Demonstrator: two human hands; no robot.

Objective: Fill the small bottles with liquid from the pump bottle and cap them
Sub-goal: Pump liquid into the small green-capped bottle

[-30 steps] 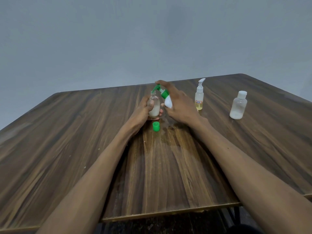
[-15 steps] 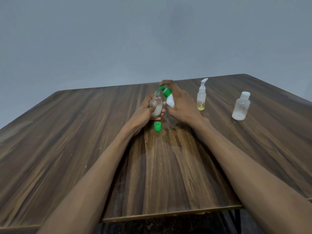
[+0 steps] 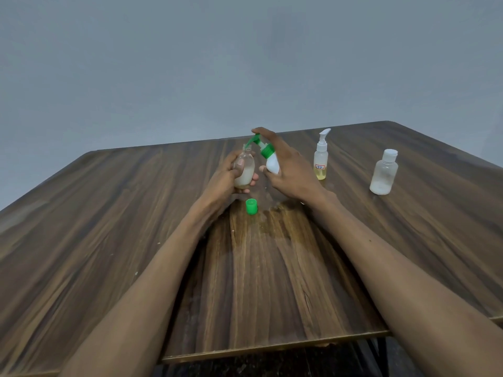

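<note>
Left hand (image 3: 223,180) fingers are wrapping the light, slippery small bottle (image 3: 245,170) mid-body; right hand (image 3: 288,170) fingers are curling around the green-topped pump bottle (image 3: 269,159), forefinger atop.

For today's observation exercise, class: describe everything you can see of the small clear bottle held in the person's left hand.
The small clear bottle looks like see-through plastic, rounded, with a narrow open neck and no cap. Whitish liquid fills roughly its lower half. The left hand grips it about upright, above the table. The green nozzle of the pump bottle, tilted in the right hand, points at its mouth. A green cap lies on the table just below it.
</note>
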